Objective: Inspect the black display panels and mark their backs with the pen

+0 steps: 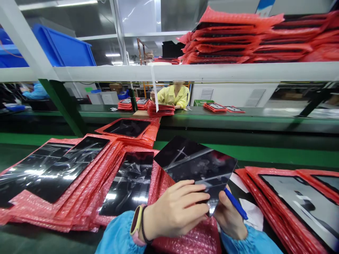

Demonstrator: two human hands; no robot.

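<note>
A glossy black flat screen panel (198, 160) is held up tilted in front of me, its face reflecting the lights. Across its lower face lie the outstretched fingers of my left hand (177, 206); that wrist wears a yellow-green and pink watch. My right hand (230, 214) grips the panel's lower right corner, thumb at its edge. A blue pen-like stick (236, 204) is also in that hand, pointing down to the right. Beneath the panel is a red bubble-wrap sleeve (190, 236), partly hidden by my hands.
Left, black panels (76, 165) lie on stacked red sleeves (87, 197). Right, grey-faced panels (304, 201) rest on more sleeves. Piled sleeves (225, 38) fill the overhead shelf (169, 73). Across the green bench sits a person in yellow (173, 96). White paper (253, 213) lies by my right hand.
</note>
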